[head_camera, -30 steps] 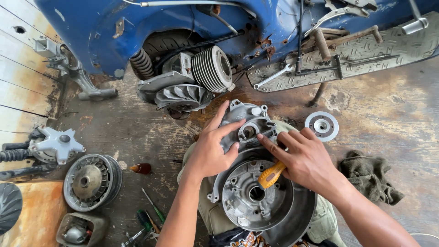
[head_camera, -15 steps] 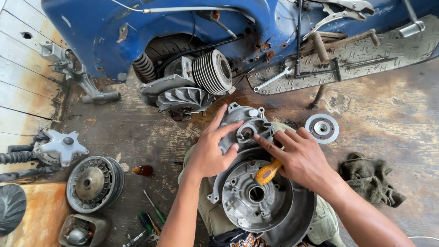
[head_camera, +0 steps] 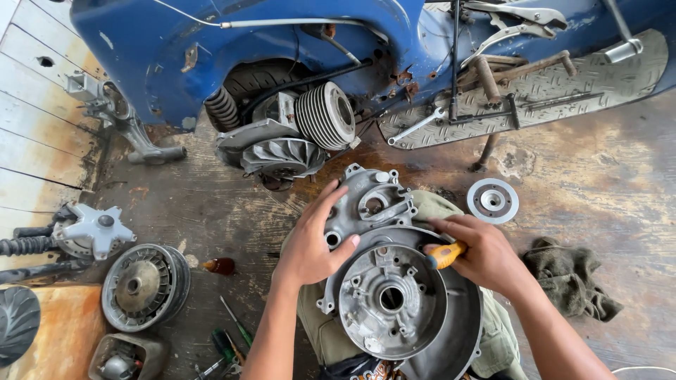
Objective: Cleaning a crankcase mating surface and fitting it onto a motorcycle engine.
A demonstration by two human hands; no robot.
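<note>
A grey metal engine casing (head_camera: 394, 295) with a round drum-shaped end rests on my lap, over olive cloth (head_camera: 317, 331). My left hand (head_camera: 313, 243) grips the casing's left edge, thumb on the round plate, fingers spread toward its upper part (head_camera: 373, 200). My right hand (head_camera: 482, 253) is closed around a tool with an orange-yellow handle (head_camera: 445, 255), its tip hidden against the casing's right side.
A blue scooter body (head_camera: 211, 56) lies on its side ahead, with a finned cylinder (head_camera: 324, 116) and fan (head_camera: 282, 158). A round metal disc (head_camera: 492, 200) and dark rag (head_camera: 570, 278) lie right. A flywheel (head_camera: 141, 287), hub part (head_camera: 91, 231) and screwdrivers (head_camera: 229, 341) lie left.
My right hand has slid down and right, from the casing's upper part to its right rim, taking the orange-handled tool along. My left hand stays on the casing.
</note>
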